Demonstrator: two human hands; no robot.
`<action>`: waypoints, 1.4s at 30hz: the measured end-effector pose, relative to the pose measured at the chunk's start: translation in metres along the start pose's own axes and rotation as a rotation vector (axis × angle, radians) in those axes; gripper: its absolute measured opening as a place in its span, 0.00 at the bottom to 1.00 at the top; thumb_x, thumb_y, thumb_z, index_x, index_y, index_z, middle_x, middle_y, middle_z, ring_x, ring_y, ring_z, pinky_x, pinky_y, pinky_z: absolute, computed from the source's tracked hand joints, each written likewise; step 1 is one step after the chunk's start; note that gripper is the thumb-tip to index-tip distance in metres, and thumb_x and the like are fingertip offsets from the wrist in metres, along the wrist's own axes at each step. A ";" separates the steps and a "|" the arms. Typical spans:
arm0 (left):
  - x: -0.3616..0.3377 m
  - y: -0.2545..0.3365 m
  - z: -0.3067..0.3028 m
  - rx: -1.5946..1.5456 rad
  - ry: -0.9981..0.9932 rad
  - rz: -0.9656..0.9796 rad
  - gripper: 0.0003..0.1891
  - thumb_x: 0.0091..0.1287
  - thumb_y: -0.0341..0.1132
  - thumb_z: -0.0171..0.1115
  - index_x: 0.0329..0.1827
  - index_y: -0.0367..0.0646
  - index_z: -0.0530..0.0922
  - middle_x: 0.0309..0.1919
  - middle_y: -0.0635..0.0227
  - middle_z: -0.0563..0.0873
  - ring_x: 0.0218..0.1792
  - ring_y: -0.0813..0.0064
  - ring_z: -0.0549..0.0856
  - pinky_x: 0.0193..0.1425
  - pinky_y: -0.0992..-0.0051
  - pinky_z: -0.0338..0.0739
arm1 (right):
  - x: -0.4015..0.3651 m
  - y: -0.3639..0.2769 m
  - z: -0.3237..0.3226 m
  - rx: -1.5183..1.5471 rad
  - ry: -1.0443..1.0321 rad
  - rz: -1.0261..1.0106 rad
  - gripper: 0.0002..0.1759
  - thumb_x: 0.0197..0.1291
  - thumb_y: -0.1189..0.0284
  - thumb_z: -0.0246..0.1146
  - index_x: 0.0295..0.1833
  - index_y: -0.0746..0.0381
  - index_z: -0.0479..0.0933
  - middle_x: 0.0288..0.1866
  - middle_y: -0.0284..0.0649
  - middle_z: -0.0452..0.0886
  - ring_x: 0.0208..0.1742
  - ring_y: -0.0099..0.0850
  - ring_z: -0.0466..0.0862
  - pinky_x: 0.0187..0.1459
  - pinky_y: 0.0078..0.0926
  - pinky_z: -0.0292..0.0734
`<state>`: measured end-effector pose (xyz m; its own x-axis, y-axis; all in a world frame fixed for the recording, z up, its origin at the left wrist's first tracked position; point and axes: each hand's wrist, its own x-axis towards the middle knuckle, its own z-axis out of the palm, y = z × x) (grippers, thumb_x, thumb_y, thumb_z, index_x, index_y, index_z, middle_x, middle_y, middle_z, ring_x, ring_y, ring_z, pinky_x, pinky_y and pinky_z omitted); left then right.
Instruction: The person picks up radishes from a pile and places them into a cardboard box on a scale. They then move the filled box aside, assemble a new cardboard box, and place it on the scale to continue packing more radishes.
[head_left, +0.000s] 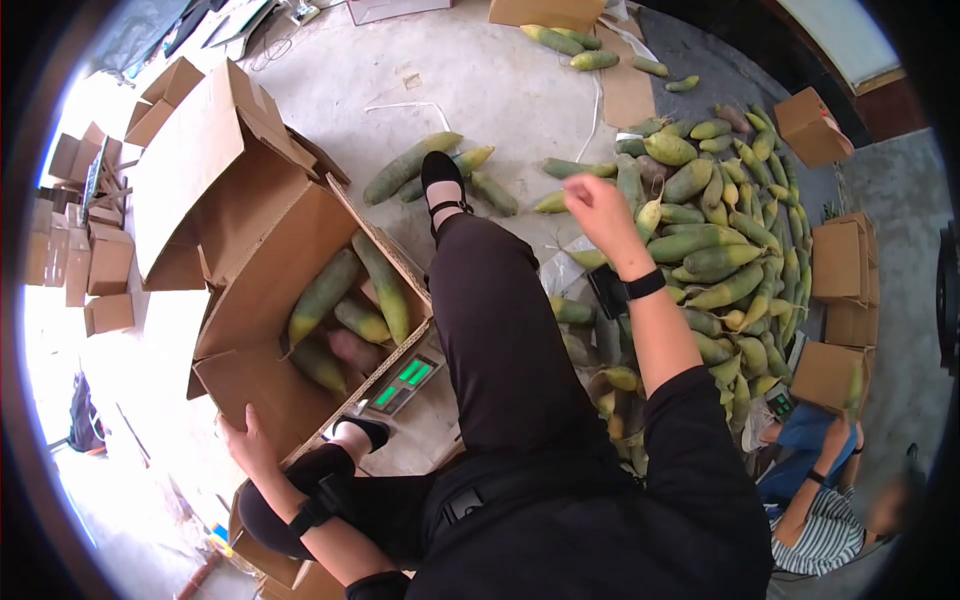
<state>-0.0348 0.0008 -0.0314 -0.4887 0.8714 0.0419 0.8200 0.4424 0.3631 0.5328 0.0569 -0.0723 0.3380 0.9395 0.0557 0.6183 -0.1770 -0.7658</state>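
Observation:
An opened cardboard box (262, 268) stands at the left with several large green radishes (322, 295) and a reddish one (355, 351) inside. My left hand (250, 443) grips the near edge of this box. Over the near side of a big pile of green radishes (700, 240), my right hand (600, 208) is raised with its fingers curled in; nothing shows in them. Beside the box's right wall is a scale display (408, 378) with lit green digits; how the box rests on the scale is hidden.
Loose radishes (405, 168) lie around my foot (443, 180). More cardboard boxes (840, 260) line the right side, and others (105, 255) are stacked at the far left. A co-worker (820, 500) at lower right holds a radish (855, 388) near another box.

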 end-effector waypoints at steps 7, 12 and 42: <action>-0.003 0.006 -0.001 0.056 0.048 -0.011 0.28 0.64 0.42 0.60 0.61 0.31 0.68 0.51 0.44 0.80 0.53 0.49 0.79 0.57 0.62 0.72 | -0.135 0.173 0.034 -0.369 0.056 0.682 0.24 0.46 0.64 0.68 0.49 0.62 0.75 0.47 0.54 0.79 0.53 0.51 0.76 0.54 0.43 0.71; -0.008 0.017 -0.003 0.034 0.064 -0.019 0.25 0.64 0.39 0.60 0.60 0.33 0.69 0.47 0.45 0.82 0.50 0.49 0.81 0.53 0.61 0.74 | -0.208 0.210 0.050 -0.337 -0.044 1.019 0.43 0.39 0.59 0.74 0.61 0.61 0.64 0.57 0.54 0.75 0.59 0.50 0.75 0.59 0.42 0.70; -0.012 0.029 -0.010 0.108 0.026 -0.102 0.31 0.62 0.43 0.61 0.62 0.29 0.66 0.51 0.41 0.78 0.53 0.45 0.77 0.57 0.58 0.72 | -0.042 -0.002 -0.007 0.506 -0.165 0.301 0.26 0.52 0.79 0.65 0.59 0.69 0.70 0.54 0.39 0.78 0.54 0.27 0.76 0.58 0.25 0.68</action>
<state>-0.0081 0.0006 -0.0125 -0.5775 0.8156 0.0349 0.7923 0.5497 0.2650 0.5218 0.0157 -0.0684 0.3066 0.9098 -0.2797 0.0853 -0.3189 -0.9439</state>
